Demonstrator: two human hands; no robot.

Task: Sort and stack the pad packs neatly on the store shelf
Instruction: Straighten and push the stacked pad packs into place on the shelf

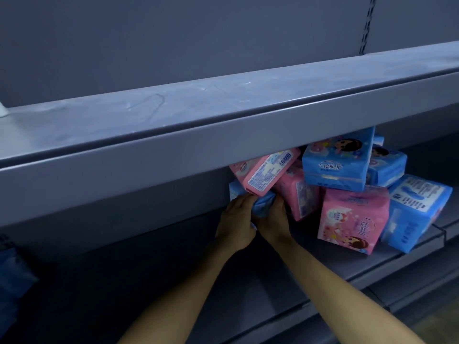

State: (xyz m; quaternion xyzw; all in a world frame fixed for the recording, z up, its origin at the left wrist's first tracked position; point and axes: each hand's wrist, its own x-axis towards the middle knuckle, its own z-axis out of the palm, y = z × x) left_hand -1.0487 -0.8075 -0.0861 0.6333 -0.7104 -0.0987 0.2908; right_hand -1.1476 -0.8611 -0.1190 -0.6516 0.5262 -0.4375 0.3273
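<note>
A jumbled heap of pink and blue pad packs lies on the lower shelf (335,259) under the overhanging upper shelf (173,150). Both hands reach in at the heap's left end. My left hand (237,223) and my right hand (274,219) grip a blue pack (263,204) between them, its far part hidden. A pink pack (265,171) with a barcode leans on top of it. To the right stand a second pink pack (298,192), a large pink pack (352,217), a blue pack (335,165) on top, and further blue packs (417,209).
The upper shelf's front lip hides the top of the heap and leaves little height above the packs. Bare shelf surface lies to the left of my hands (149,256). A dim blue object (12,276) sits at the far left edge. Another shelf section joins at right (447,227).
</note>
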